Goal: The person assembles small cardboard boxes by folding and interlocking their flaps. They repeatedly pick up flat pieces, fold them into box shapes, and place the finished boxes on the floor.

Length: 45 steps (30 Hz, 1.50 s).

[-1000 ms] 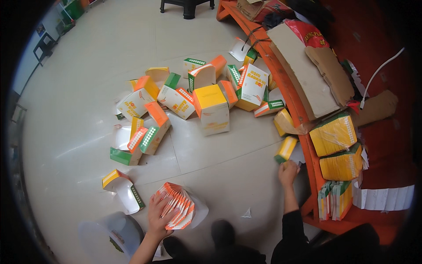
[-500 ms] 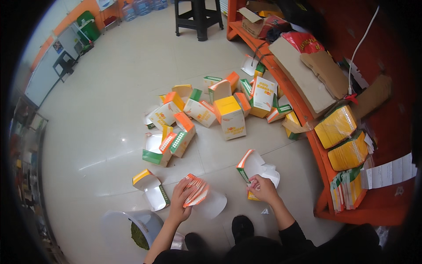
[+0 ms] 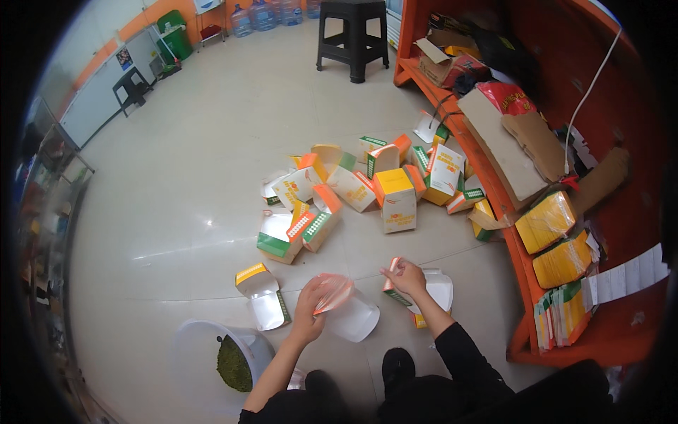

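Note:
My left hand [image 3: 309,311] grips a fanned stack of thin orange-printed clear bags [image 3: 332,291], held above a white plastic sheet [image 3: 353,319] on the floor. My right hand [image 3: 404,275] holds a flat unfolded carton [image 3: 427,291], white inside with orange and green edges, just right of the bags. Both forearms in dark sleeves come in from the lower edge.
A pile of several orange, green and white cartons [image 3: 367,187] lies on the tiled floor ahead. An open carton [image 3: 260,297] lies left. A white bucket with green contents [image 3: 233,360] stands lower left. Orange shelves [image 3: 522,233] with wrapped yellow packs [image 3: 547,220] run along the right. A black stool [image 3: 353,35] stands far back.
My right hand has come back from the shelf on the right with a flat carton and now holds it close to the left hand. The view has tilted up and left.

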{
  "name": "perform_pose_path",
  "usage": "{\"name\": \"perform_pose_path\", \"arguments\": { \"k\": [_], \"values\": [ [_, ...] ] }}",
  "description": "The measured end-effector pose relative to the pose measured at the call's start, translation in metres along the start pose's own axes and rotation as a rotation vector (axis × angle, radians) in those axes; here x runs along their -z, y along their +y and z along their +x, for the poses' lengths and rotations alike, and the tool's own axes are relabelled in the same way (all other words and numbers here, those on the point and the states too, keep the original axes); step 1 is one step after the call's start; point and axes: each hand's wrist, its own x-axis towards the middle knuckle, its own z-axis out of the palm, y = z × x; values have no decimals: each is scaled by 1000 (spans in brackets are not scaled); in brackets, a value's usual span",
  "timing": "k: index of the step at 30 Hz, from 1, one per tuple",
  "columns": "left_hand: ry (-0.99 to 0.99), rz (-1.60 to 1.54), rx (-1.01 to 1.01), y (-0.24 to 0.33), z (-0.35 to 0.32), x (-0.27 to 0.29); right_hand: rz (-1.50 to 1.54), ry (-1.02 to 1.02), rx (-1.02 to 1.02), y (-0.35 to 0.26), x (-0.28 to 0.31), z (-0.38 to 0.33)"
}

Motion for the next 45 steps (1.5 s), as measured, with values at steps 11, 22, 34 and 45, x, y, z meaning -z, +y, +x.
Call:
{"name": "perform_pose_path", "arguments": {
  "k": [11, 22, 34, 45],
  "values": [
    [63, -83, 45, 3, 9, 7, 965, -95, 146, -35, 64, -89],
    [88, -170, 6, 18, 16, 9, 1624, -330, -29, -80, 37, -119],
    [-27, -25, 53, 16, 7, -4, -28, -136, 569, -69, -13, -155],
    [139, -14, -10, 27, 16, 4, 443, -159, 507, -46, 5, -136]
  ]
}}
